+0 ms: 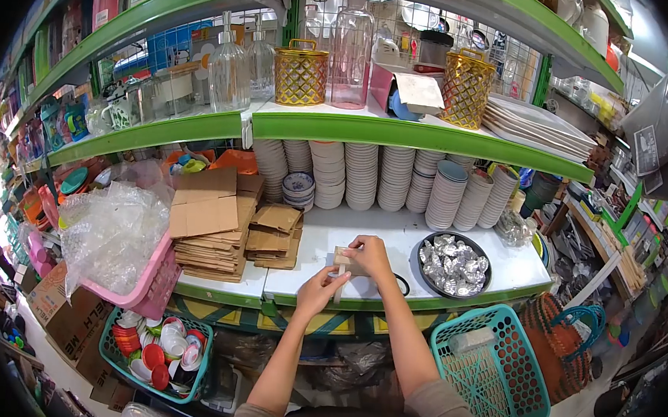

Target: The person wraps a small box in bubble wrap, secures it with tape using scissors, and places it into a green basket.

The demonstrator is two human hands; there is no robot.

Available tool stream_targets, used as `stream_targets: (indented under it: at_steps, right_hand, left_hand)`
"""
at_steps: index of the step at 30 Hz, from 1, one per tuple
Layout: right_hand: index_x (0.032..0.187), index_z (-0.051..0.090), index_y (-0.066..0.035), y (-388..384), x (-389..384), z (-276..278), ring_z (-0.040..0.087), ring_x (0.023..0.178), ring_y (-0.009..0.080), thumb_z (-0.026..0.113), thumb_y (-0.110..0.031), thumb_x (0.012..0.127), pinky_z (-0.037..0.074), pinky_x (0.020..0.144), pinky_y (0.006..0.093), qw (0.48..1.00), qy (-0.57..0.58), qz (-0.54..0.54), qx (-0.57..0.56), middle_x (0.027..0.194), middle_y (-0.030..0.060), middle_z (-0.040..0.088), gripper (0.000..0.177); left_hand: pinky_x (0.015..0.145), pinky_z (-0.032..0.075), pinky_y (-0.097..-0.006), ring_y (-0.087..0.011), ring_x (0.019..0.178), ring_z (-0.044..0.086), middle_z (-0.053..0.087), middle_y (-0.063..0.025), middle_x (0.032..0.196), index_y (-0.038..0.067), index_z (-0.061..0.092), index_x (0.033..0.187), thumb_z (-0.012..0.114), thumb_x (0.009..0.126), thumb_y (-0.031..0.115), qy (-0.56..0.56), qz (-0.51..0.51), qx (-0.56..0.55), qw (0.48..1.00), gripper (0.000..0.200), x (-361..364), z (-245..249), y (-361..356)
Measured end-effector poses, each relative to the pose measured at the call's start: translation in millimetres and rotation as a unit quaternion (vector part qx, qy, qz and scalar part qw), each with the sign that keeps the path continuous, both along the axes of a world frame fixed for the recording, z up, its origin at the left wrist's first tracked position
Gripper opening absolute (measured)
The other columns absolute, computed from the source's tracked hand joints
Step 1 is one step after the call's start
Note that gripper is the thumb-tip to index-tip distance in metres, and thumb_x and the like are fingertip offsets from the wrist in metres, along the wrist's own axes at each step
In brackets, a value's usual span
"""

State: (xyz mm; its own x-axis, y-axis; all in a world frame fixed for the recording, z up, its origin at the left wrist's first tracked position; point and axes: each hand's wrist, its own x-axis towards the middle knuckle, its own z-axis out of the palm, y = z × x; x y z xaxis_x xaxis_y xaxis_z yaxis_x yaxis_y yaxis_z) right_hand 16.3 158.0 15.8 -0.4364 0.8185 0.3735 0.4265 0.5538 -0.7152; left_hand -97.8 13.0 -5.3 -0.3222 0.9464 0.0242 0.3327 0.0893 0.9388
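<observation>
Above the front of the white shelf [379, 235], both hands meet at a small brown cardboard box [353, 266]. My left hand [318, 291] pinches its near left side, where a pale strip like tape [338, 289] hangs down. My right hand [371, 257] is closed over the box's top right, fingers bent against it. A thin black loop [402, 284] shows beside my right wrist; the rest of it is hidden. To the right is a round black tray [421, 276] heaped with shiny silver-wrapped pieces [453, 266]. Flattened cardboard boxes [273, 239] lie stacked to the left.
Stacked bowls [361, 178] line the shelf's back. A larger cardboard pile [205, 226] and a pink basket [157, 285] of bubble wrap [117, 227] stand left. Below are a teal basket [529, 365] and another teal basket [192, 396] of small dishes. Glass bottles [353, 49] stand above.
</observation>
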Motion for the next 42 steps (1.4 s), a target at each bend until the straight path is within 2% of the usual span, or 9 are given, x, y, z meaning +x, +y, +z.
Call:
stream_targets:
  at_steps: [4, 15, 18, 20, 24, 30, 32, 38, 42]
  right_hand:
    - [0.076, 0.069, -0.001, -4.5, 4.4, 2.3, 0.061, 0.076, 0.0311, 0.082, -0.023, 0.062, 0.049, 0.073, 0.0386, 1.0, -0.013, 0.0, 0.019, 0.075, 0.0149, 0.067, 0.029]
    - [0.079, 0.069, -0.001, -7.3, 6.5, 6.1, 0.059, 0.081, 0.033, 0.082, -0.027, 0.063, 0.047, 0.078, 0.0387, 0.998, -0.041, 0.016, 0.055, 0.081, 0.0143, 0.068, 0.033]
    - [0.08, 0.069, -0.001, -4.6, 8.2, 8.3, 0.059, 0.082, 0.0332, 0.082, -0.028, 0.063, 0.047, 0.079, 0.0383, 0.998, -0.035, 0.054, -0.007, 0.082, 0.0144, 0.068, 0.034]
    - [0.081, 0.069, -0.001, -8.0, 6.5, 7.1, 0.059, 0.083, 0.0328, 0.083, -0.028, 0.062, 0.047, 0.08, 0.0378, 0.996, -0.059, 0.031, 0.055, 0.082, 0.0148, 0.068, 0.036]
    - [0.083, 0.069, -0.002, 1.7, 10.7, 4.7, 0.059, 0.084, 0.0326, 0.083, -0.029, 0.062, 0.046, 0.082, 0.0377, 0.994, -0.048, 0.084, 0.046, 0.084, 0.0148, 0.068, 0.037]
    - [0.088, 0.07, -0.002, -6.6, 13.7, 11.2, 0.055, 0.096, 0.0325, 0.082, -0.032, 0.064, 0.046, 0.086, 0.0386, 0.995, -0.076, 0.064, 0.022, 0.091, 0.0162, 0.068, 0.04]
    - [0.094, 0.07, -0.001, 0.7, 14.9, 7.4, 0.053, 0.099, 0.0337, 0.082, -0.036, 0.064, 0.045, 0.088, 0.0389, 0.992, -0.088, 0.092, 0.011, 0.095, 0.0173, 0.068, 0.048]
    - [0.099, 0.068, 0.002, -9.5, 15.1, 12.0, 0.051, 0.099, 0.0354, 0.081, -0.042, 0.064, 0.044, 0.089, 0.039, 0.99, -0.101, 0.087, 0.039, 0.097, 0.0177, 0.067, 0.058]
    - [0.099, 0.069, -0.001, -7.7, 13.0, 5.5, 0.05, 0.098, 0.0322, 0.081, -0.042, 0.065, 0.044, 0.088, 0.0383, 0.989, -0.116, 0.084, 0.046, 0.099, 0.0165, 0.066, 0.055]
  left_hand:
    - [0.079, 0.045, -0.0276, -0.0181, 0.088, 0.063, 0.068, -0.0106, 0.095, 0.002, 0.055, 0.125, 0.062, 0.084, 0.054, 0.006, -0.009, -0.002, 1.0, 0.067, 3.6, 7.1, -3.2]
    - [0.074, 0.046, -0.0265, -0.0155, 0.082, 0.063, 0.067, -0.0084, 0.09, 0.004, 0.058, 0.122, 0.068, 0.079, 0.054, -0.003, -0.016, -0.022, 1.0, 0.066, 5.8, 14.9, -6.2]
    - [0.073, 0.046, -0.0263, -0.0153, 0.081, 0.063, 0.067, -0.0076, 0.089, 0.005, 0.059, 0.121, 0.067, 0.079, 0.054, 0.003, -0.01, -0.023, 1.0, 0.065, 7.1, 16.9, -7.6]
    - [0.073, 0.046, -0.0261, -0.015, 0.081, 0.062, 0.067, -0.0074, 0.088, 0.005, 0.059, 0.12, 0.067, 0.079, 0.055, 0.002, -0.013, -0.023, 1.0, 0.065, 6.7, 15.5, -6.9]
    - [0.072, 0.045, -0.0251, -0.0139, 0.079, 0.062, 0.067, -0.0067, 0.087, 0.005, 0.059, 0.119, 0.067, 0.079, 0.056, 0.011, -0.009, -0.026, 1.0, 0.065, 7.5, 13.8, -4.6]
    - [0.072, 0.045, -0.0245, -0.0134, 0.078, 0.061, 0.066, -0.0059, 0.086, 0.006, 0.059, 0.119, 0.068, 0.079, 0.055, 0.005, -0.005, -0.028, 1.0, 0.064, 8.2, 15.3, -5.6]
    - [0.072, 0.045, -0.0245, -0.0133, 0.078, 0.061, 0.066, -0.0059, 0.086, 0.006, 0.059, 0.12, 0.068, 0.079, 0.055, 0.007, -0.004, -0.023, 1.0, 0.064, 8.6, 15.0, -5.7]
    - [0.072, 0.046, -0.0252, -0.014, 0.078, 0.061, 0.066, -0.0062, 0.086, 0.008, 0.059, 0.119, 0.068, 0.078, 0.055, 0.02, -0.006, -0.028, 0.999, 0.063, 8.8, 16.5, -5.7]
    - [0.071, 0.046, -0.0271, -0.0153, 0.078, 0.061, 0.066, -0.0065, 0.086, 0.011, 0.056, 0.122, 0.069, 0.076, 0.057, 0.035, -0.007, -0.031, 0.999, 0.065, 5.3, 11.4, -2.7]
